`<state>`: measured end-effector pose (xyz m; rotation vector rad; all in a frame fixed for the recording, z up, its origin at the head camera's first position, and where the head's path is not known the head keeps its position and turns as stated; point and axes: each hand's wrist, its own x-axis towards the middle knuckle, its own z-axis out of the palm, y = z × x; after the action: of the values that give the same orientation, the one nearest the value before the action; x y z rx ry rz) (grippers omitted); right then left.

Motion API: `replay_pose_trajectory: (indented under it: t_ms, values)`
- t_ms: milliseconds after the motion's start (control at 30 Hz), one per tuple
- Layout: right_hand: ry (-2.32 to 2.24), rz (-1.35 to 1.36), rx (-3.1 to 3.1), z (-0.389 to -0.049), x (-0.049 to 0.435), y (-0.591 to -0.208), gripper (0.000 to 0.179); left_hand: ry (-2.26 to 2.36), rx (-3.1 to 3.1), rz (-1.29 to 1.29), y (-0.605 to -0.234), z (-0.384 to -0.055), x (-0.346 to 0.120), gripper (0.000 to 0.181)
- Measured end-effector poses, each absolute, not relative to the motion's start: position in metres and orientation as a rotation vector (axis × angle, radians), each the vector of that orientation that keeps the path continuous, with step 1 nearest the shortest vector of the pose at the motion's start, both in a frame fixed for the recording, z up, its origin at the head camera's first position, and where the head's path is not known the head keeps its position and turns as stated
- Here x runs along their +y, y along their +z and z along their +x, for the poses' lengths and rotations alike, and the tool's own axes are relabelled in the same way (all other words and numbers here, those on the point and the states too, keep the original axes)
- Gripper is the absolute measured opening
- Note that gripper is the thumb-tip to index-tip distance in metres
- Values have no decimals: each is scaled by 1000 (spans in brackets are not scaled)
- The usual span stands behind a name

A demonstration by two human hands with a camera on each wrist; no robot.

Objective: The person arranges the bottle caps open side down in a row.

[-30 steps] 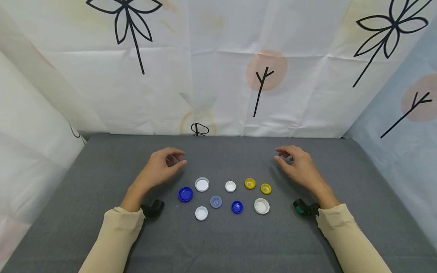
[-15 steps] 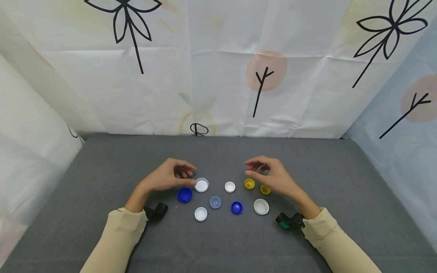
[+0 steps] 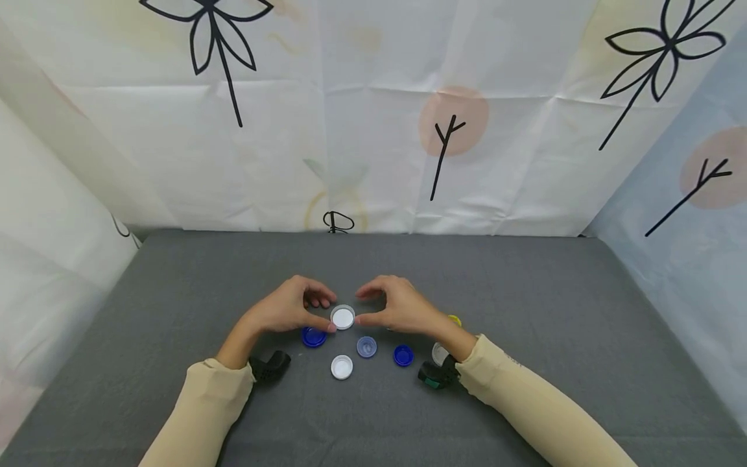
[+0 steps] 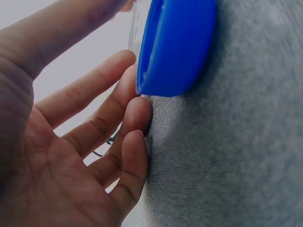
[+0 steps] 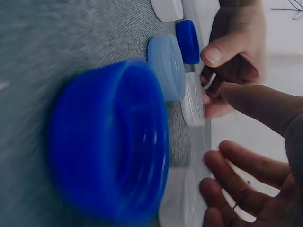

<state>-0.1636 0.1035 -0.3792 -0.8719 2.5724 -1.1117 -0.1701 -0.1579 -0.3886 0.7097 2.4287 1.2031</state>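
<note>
A white bottle cap with a clear rim (image 3: 342,317) lies on the grey table between my two hands. My left hand (image 3: 286,307) is on its left side, thumb tip at the rim and fingers loosely bent. From the right, my right hand (image 3: 401,307) has its thumb tip close to the same rim, with its fingers extended beyond. In the right wrist view, the clear-rimmed cap (image 5: 192,100) shows between both thumbs and fingers. Partly under my left thumb in the head view is a dark blue cap (image 3: 313,338); it looms large in the left wrist view.
Nearer the front lie a pale blue cap (image 3: 366,347), a white cap (image 3: 341,367) and a smaller blue cap (image 3: 403,355). My right forearm partly covers a larger white cap (image 3: 439,353) and a yellow cap (image 3: 455,320). A patterned cloth (image 3: 373,130) hangs behind the table.
My right hand has swept left across the table, over the yellow and small white caps, to the clear-rimmed cap. My left hand has moved right and nearer to that cap's rim.
</note>
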Motion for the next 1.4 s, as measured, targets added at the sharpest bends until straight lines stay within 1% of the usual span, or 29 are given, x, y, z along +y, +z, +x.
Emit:
replay_pose_trajectory:
  t_ms: [167, 333, 500, 633, 900, 1100, 1200, 1400]
  values:
    - [-922, -914, 2624, -166, 86, -382, 49, 1170, 2456, 727, -390, -170, -156, 44]
    - [-860, -959, 2669, -165, 79, -387, 40, 1151, 2482, 756, -390, -171, -155, 33]
    - [-962, -911, 2651, -164, 81, -385, 36, 1182, 2476, 783, -388, -169, -153, 26]
    - [-1133, -909, 2624, -160, 90, -377, 36, 1250, 2485, 807, -375, -164, -149, 25]
    - [-1420, -1089, 2649, -146, 121, -346, 40, 1422, 2510, 886, -337, -150, -128, 26]
    - [-1560, -1144, 2669, -145, 139, -328, 41, 1570, 2490, 918, -315, -150, -107, 26]
    - [-1602, -1147, 2684, -146, 146, -322, 42, 1668, 2427, 889, -311, -152, -99, 26]
    - [-1609, -1131, 2744, -147, 153, -318, 43, 1877, 2192, 708, -314, -153, -88, 22]
